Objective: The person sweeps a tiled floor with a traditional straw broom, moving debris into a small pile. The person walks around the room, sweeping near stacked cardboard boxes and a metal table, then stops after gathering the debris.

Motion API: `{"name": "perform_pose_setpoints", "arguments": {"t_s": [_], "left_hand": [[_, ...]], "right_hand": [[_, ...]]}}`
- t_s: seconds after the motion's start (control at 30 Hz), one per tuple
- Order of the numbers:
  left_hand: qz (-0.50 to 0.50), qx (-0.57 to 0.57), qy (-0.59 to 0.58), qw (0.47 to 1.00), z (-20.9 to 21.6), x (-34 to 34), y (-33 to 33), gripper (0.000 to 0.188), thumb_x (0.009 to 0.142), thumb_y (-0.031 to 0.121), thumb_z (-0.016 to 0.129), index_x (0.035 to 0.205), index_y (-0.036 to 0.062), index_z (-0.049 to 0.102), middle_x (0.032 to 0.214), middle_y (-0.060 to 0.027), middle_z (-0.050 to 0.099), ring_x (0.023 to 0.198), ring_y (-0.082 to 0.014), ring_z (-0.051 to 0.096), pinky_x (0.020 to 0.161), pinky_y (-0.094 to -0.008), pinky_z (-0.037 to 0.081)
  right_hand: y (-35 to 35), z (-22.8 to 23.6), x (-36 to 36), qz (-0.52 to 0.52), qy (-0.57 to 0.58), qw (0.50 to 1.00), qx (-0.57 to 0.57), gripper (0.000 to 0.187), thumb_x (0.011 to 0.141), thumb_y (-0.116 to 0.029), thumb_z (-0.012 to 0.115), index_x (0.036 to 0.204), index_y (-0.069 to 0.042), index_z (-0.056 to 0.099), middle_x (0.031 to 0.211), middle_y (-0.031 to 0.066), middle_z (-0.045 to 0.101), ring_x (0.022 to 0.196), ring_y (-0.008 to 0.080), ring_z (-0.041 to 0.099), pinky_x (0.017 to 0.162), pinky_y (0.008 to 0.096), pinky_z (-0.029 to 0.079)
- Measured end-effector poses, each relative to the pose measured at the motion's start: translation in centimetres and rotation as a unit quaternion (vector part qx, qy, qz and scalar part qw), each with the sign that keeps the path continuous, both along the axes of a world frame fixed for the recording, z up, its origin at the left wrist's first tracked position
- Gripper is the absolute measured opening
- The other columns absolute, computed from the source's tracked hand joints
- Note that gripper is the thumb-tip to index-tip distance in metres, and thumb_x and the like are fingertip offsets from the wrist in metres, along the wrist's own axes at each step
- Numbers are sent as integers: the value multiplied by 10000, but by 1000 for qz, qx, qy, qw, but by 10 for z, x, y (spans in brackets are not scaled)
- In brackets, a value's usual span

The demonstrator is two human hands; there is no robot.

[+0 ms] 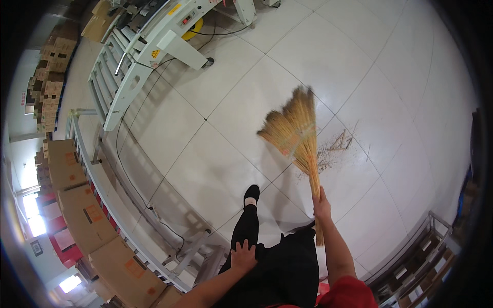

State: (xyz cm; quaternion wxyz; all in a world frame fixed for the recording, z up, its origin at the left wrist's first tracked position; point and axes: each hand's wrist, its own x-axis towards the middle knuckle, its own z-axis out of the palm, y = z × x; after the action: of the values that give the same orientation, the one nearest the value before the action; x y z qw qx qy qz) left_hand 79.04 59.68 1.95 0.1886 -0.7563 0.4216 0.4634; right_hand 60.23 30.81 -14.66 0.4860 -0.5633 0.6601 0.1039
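My right hand point(322, 206) is closed round the handle of a straw broom point(299, 136). Its bristles fan out ahead of me, above the white tiled floor or touching it; I cannot tell which. Just right of the bristles lies a small pile of straw bits and dark debris point(336, 146). My left hand point(243, 255) rests on my black-trousered thigh with its fingers spread, holding nothing.
A pale wheeled machine with a roller conveyor point(120, 72) stands at the far left. Cartons point(87, 218) line a metal rail on the left. A cable point(120, 149) runs along the floor there. A metal rack point(421, 262) stands at the near right.
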Motion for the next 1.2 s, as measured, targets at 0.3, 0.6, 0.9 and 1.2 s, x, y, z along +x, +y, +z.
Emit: {"name": "perform_pose_setpoints", "arguments": {"t_s": [0.3, 0.6, 0.9, 1.2], "left_hand": [[17, 5, 1, 1000, 0, 1, 5, 412, 865, 302, 587, 1246, 142, 575, 1476, -174, 409, 1328, -478, 389, 950, -649, 411], [9, 18, 30, 999, -5, 28, 5, 464, 883, 297, 572, 1328, 172, 537, 1503, -150, 379, 1333, -465, 391, 976, -618, 415], [10, 18, 43, 999, -10, 45, 9, 468, 874, 329, 596, 1320, 195, 547, 1502, -137, 383, 1324, -446, 409, 964, -588, 442], [-41, -17, 32, 998, -14, 42, 1, 498, 825, 388, 650, 1275, 191, 567, 1472, -136, 430, 1300, -436, 436, 934, -582, 457]], "right_hand": [[73, 95, 123, 156, -39, 984, 76, 749, 974, -412, 518, 1559, -171, 118, 842, 276, 669, 777, 457, 656, 697, 520, 517], [109, -24, 376, 462, -128, 874, 79, 565, 1007, -389, 410, 1534, -307, 225, 1026, 209, 656, 945, 364, 660, 815, 488, 527], [-24, -72, 356, 270, -22, 959, 87, 538, 982, -466, 415, 1497, -326, 349, 1278, 149, 622, 1183, 334, 592, 990, 477, 472], [-96, -100, 151, 42, -53, 990, -125, 599, 970, -435, 479, 1525, -293, 302, 835, 141, 666, 560, 246, 614, 552, 389, 546]]}}
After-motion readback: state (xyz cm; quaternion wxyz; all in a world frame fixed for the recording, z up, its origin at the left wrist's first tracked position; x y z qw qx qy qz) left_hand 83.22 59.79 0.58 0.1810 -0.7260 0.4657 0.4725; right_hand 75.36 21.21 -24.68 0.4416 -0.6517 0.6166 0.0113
